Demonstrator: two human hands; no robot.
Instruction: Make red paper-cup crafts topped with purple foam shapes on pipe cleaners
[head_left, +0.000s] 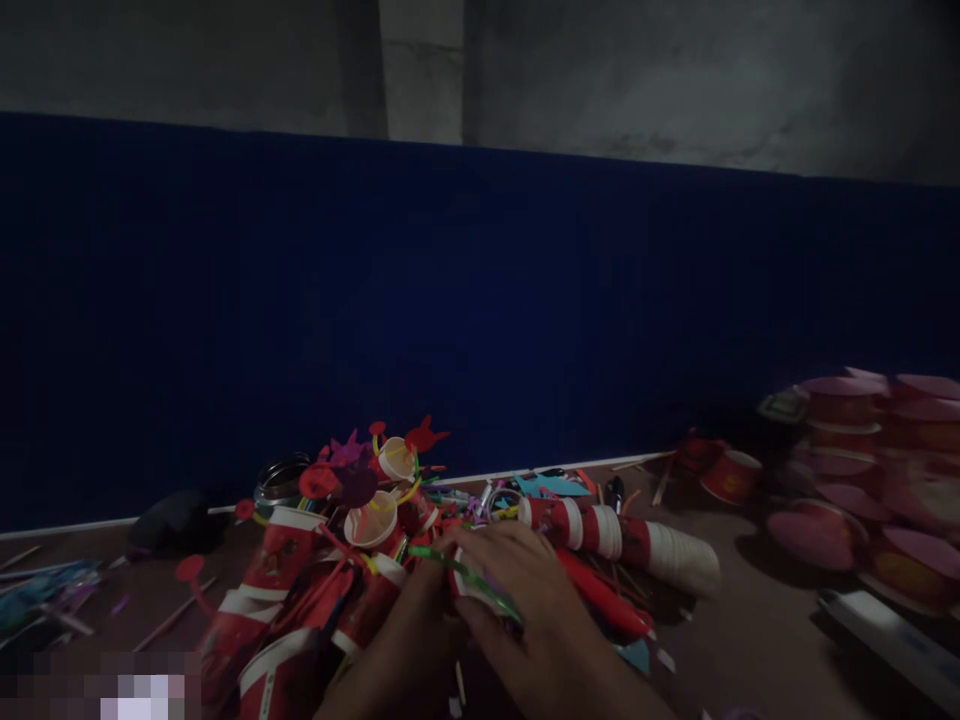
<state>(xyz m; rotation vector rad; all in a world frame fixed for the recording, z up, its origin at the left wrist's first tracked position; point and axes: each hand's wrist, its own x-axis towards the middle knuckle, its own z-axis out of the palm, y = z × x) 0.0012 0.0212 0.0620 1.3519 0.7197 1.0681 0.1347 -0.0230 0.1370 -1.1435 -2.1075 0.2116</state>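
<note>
Low in the middle of the head view, my hands are close together around a paper cup [486, 598], mostly hidden by the fingers. My right hand [525, 575] curls over it from the right. My left hand [431, 600] closes on it from the left, its fingertips hidden. A thin green strip [465, 572] runs across the cup between both hands. Left of them lies a heap of red and white paper cups [281, 555], several bearing coloured strips and cut-out shapes. A row of nested cups [622, 540] lies on its side just beyond my right hand.
A dark blue panel [480, 310] rises behind the brown work surface [727, 640]. Blurred red and pink cups [877, 480] are piled at right, near a long white object [892, 640]. A single red cup [731, 475] sits nearer. Sticks and blue scraps [551, 486] lie about.
</note>
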